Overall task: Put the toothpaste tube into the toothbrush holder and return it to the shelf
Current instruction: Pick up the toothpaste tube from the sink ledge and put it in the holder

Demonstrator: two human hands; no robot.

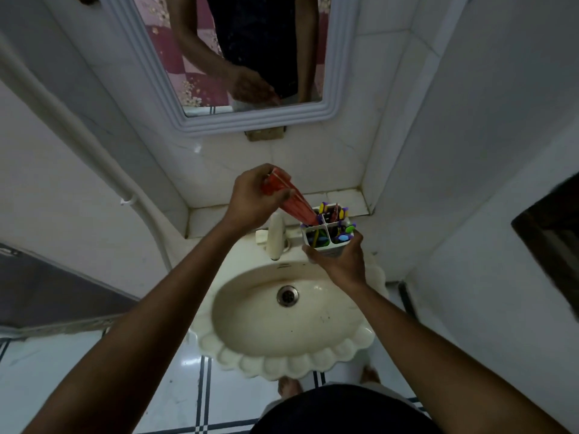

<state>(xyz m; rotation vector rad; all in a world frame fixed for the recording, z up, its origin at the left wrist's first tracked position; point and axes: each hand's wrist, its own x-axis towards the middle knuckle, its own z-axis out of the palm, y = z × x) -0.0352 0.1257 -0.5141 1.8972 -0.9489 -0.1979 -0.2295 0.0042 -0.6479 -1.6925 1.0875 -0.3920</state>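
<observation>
My left hand (255,195) grips a red toothpaste tube (297,205) by its flat upper end. The tube slants down to the right, and its lower end reaches into the back left compartment of a white toothbrush holder (326,245). The holder has four compartments with several coloured toothbrushes standing in them. My right hand (343,261) holds the holder from below and in front, above the back rim of the sink. The tiled shelf (341,198) lies just behind the holder.
A cream scalloped sink (291,355) with a metal drain (287,296) is below my hands. A cream tap (275,234) stands left of the holder. A white-framed mirror (225,117) hangs above the shelf. A white pipe (94,151) runs down the left wall.
</observation>
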